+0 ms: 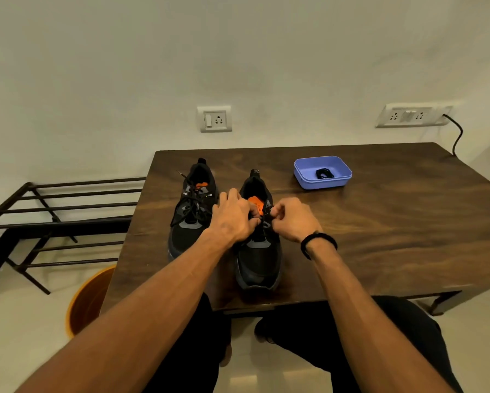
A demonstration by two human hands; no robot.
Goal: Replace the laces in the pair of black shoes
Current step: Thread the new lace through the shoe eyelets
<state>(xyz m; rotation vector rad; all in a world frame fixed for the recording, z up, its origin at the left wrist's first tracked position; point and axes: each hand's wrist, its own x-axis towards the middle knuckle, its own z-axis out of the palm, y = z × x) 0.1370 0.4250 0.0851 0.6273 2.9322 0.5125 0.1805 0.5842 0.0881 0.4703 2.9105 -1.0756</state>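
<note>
Wooden table (pixel 380 222), both hands (pixel 263 219) pinching right shoe's lace (pixel 264 222)

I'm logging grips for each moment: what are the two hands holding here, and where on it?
Both the left hand and right hand pinch the black lace over the upper eyelets of the right shoe; the exact spot is hidden.

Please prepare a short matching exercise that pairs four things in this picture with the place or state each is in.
Things:
1. left shoe
2. right shoe
3. purple tray
4. orange bin

Places or states:
A. on the floor beside the table
B. holds a coiled black lace
C. worked on by both hands
D. laced, ends loose, untouched

Pairs: 1-D, 2-C, 3-B, 4-A
</note>
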